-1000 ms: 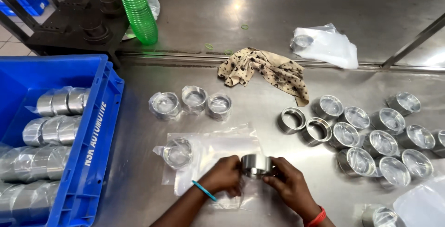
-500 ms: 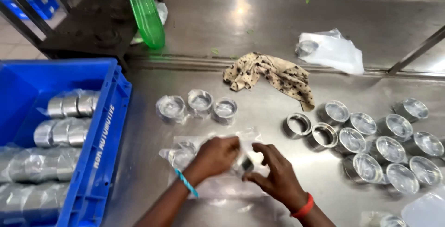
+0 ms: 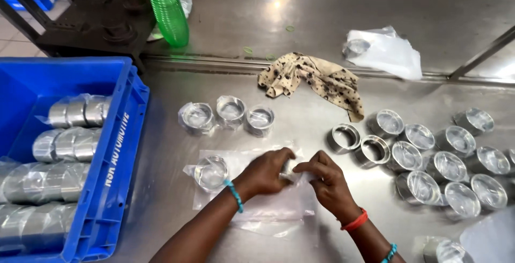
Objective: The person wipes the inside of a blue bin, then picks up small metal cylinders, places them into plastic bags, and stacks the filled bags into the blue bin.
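My left hand (image 3: 266,173) and my right hand (image 3: 328,181) meet over a stack of clear plastic bags (image 3: 271,209) on the steel table. Between the fingertips they pinch a small metal ring (image 3: 292,170) partly covered by clear plastic; most of it is hidden by my fingers. One ring wrapped in plastic (image 3: 211,173) lies just left of my left hand. Three more wrapped rings (image 3: 230,111) stand in a row farther back.
A blue crate (image 3: 115,155) at the left holds several wrapped metal cylinders. Several bare metal rings (image 3: 429,158) crowd the right side. A spotted cloth (image 3: 316,80), a white plastic bag (image 3: 386,53) and a green bottle (image 3: 166,8) lie at the back.
The bare ring held up between both hands has come down onto the plastic bags, and plastic now covers it. My head has moved closer to the table.
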